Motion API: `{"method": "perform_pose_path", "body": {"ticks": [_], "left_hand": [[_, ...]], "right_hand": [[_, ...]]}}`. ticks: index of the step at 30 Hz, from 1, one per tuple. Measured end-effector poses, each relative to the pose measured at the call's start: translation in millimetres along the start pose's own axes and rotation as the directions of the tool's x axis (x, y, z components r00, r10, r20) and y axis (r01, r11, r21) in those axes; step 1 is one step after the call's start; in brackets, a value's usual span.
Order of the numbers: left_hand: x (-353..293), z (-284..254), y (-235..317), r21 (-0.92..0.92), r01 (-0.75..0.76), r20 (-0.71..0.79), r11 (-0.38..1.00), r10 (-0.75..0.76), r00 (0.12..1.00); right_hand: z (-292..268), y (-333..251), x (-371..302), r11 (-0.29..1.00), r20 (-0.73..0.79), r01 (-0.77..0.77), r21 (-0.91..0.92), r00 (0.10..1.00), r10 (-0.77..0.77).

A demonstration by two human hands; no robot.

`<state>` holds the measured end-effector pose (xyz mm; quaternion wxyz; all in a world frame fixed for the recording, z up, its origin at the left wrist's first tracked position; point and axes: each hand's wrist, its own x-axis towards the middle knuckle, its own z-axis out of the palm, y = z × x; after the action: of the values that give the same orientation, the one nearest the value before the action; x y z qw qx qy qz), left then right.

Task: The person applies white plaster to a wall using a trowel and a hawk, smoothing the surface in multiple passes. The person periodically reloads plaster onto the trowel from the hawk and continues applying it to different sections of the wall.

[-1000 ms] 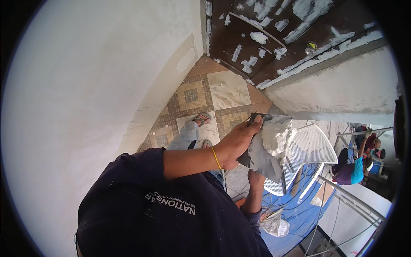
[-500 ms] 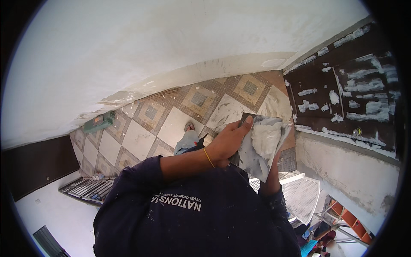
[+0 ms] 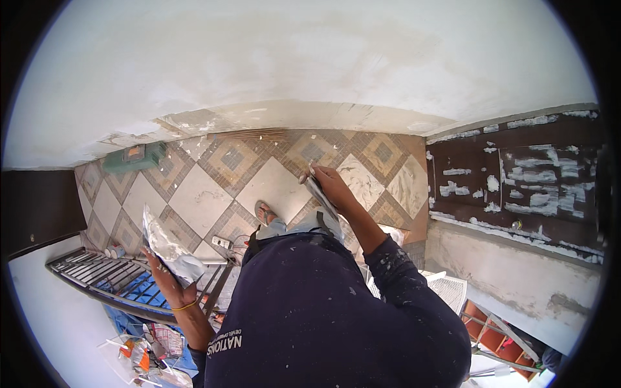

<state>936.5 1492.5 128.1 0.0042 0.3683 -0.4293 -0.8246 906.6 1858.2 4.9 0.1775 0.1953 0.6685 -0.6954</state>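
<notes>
Paste (image 3: 165,240), white and thick, coats the thin, flat grey metal board (image 3: 188,270) we've got in our L hand (image 3: 165,283), well out to our L. The board is steeply tilted; our fingers lie along its outer edge (how they wrap behind it is hidden, can't tell). A thin yellow band (image 3: 184,306) circles that wrist.

Our R hand (image 3: 334,187) is closed around a narrow-looking, flat grey metal trowel (image 3: 321,196), seen nearly edge-on in front of us, well apart from the board. Both hands are over the brown-and-cream patterned tile floor (image 3: 272,182), R one nearer the smooth off-white plastered wall (image 3: 278,61).

Beneath/beside the board we see a dark slatted metal frame (image 3: 119,275) w/ blue sheeting under it. A green box-shaped container (image 3: 137,158) sits at the wall's foot; far R, a dark brown panelled door (image 3: 466,155) bears white patches.
</notes>
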Motion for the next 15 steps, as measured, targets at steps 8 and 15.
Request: {"method": "perform_pose_path", "body": {"ticks": [8,15], "left_hand": [[22.4,-80.2,62.9,-0.243,-0.29,-0.243,0.926,0.231,0.942],[109.0,-99.9,73.6,-0.505,-0.367,-0.19,0.781,0.313,0.93]], "right_hand": [[213.4,-46.0,46.5,0.969,0.712,0.225,-0.099,0.697,-0.089],[393.9,-90.2,67.0,0.867,0.877,0.251,-0.431,0.342,0.337]]}}
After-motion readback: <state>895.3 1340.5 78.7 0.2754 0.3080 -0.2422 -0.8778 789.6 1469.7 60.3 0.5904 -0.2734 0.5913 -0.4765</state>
